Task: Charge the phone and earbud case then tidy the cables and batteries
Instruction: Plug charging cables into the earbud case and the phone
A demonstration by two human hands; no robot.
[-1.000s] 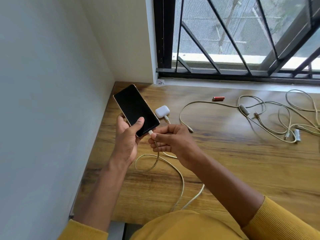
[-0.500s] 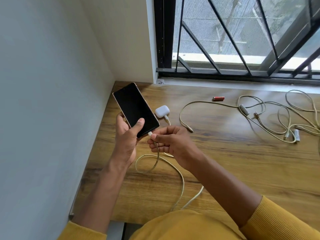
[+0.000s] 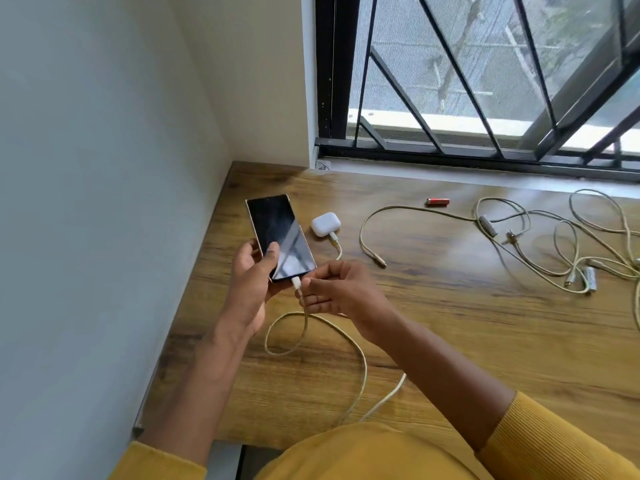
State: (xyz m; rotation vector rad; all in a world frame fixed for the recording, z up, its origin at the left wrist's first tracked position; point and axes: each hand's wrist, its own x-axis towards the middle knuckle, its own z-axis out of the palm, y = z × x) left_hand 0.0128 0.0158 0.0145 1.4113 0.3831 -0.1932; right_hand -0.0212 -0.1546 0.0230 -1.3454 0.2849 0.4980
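Nearest the camera are mustard-yellow ribbed sleeves [image 3: 540, 441], pushed up the forearms; both arms reach out over the wood-grain brown worktop [image 3: 450, 341]; a pale cream braided charging cable [image 3: 360, 372] comes over the near edge of the worktop, loops once on the wood and rises to the hands.

The left hand [image 3: 251, 282] grasps the slim black-screened phone with a gold edge [image 3: 280, 237] by its near end, thumb laid on the glass, fingers curled behind; the phone is lifted off the worktop, tilted, its screen dark and reflecting the window; no writing can be read on it; the right hand [image 3: 334, 289] pinches the cable just below its white plug [image 3: 296, 282], which sits at the phone's near end; whether it is fully seated cannot be told.

Just beyond, to the right of the phone, the small white rounded earbud case [image 3: 325, 223] lies closed on the worktop with a second cream cable plugged into its near side; further right lies a loose tangle of cream cables [image 3: 540, 244] with a silver cylindrical battery [image 3: 590, 278] at its near right; far of these lies a red cylindrical battery [image 3: 438, 201], close to the black-barred window [image 3: 485, 81]; a white wall [image 3: 104, 168] runs along the left.
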